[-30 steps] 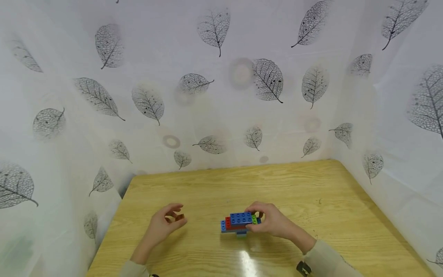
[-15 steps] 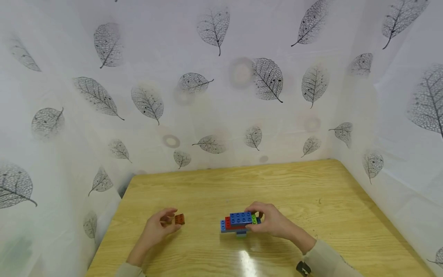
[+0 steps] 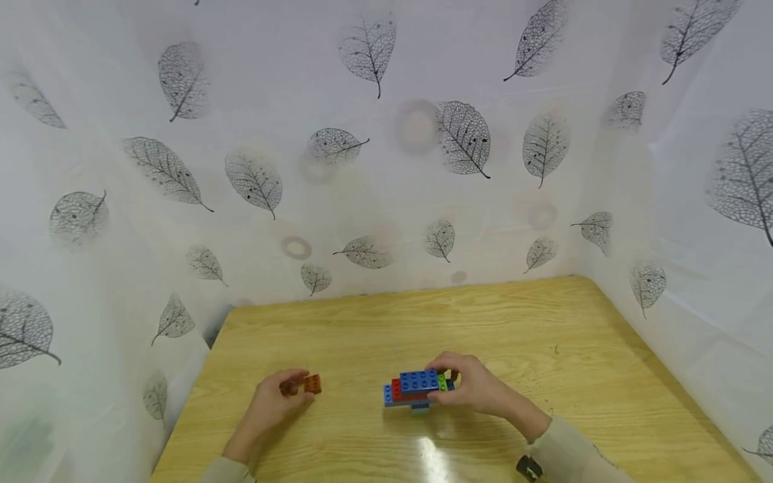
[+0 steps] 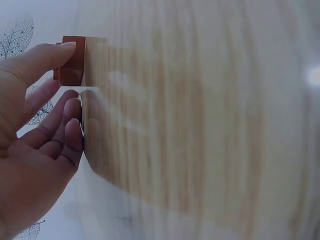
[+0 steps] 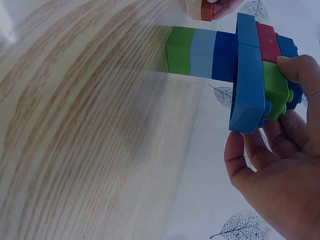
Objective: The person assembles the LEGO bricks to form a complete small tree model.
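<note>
An orange-brown toy brick [image 3: 312,384] with studs stands on the table by the left hand [image 3: 276,401]. In the left wrist view, that hand's thumb presses one side of the brick [image 4: 73,60] and the index finger lies behind it; the other fingers are loosely bent. My right hand [image 3: 474,384] grips the right end of a stacked brick model [image 3: 419,381]. The right wrist view shows the model's green, light blue and dark blue column [image 5: 202,52] standing on the table, under a wide blue brick [image 5: 248,75] with red, green and blue bricks above.
The wooden table [image 3: 483,322] meets leaf-printed white sheeting [image 3: 386,201] at the back and both sides. Bare tabletop lies between the orange-brown brick and the model. Light glares off the table's front.
The left hand has shifted left and slightly nearer, and the orange-brown brick, mostly covered by its fingers before, now shows more. Right hand and model stay in place.
</note>
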Available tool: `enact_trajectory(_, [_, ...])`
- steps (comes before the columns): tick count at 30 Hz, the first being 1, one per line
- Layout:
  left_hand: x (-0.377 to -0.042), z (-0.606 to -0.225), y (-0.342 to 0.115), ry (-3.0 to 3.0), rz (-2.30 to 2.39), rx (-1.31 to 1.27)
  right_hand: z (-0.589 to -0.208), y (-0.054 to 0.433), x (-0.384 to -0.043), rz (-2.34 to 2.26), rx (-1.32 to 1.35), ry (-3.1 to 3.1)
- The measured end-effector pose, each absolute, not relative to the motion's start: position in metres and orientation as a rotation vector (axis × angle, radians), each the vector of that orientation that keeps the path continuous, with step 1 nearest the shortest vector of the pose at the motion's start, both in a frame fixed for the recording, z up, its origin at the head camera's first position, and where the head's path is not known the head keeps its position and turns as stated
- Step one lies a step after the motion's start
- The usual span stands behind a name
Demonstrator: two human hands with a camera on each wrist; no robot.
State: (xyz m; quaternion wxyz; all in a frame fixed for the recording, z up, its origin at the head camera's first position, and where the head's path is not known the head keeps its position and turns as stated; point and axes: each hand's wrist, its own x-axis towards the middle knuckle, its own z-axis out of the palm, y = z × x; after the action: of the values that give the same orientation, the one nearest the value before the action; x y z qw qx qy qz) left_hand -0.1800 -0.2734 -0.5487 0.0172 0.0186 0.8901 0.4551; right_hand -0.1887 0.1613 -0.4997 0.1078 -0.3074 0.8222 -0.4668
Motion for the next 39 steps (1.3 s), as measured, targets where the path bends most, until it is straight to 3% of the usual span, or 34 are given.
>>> enact_trajectory(14, [-0.18, -0.541, -0.27, 2.754, 1.393, 0.022, -0.5, 0.161, -0.189, -1.364, -0.909, 2.422])
enact_trajectory(39, [-0.188, -0.482, -0.202, 2.646, 1.575, 0.556, -0.497, 0.161, -0.188, -1.344, -0.912, 2.435])
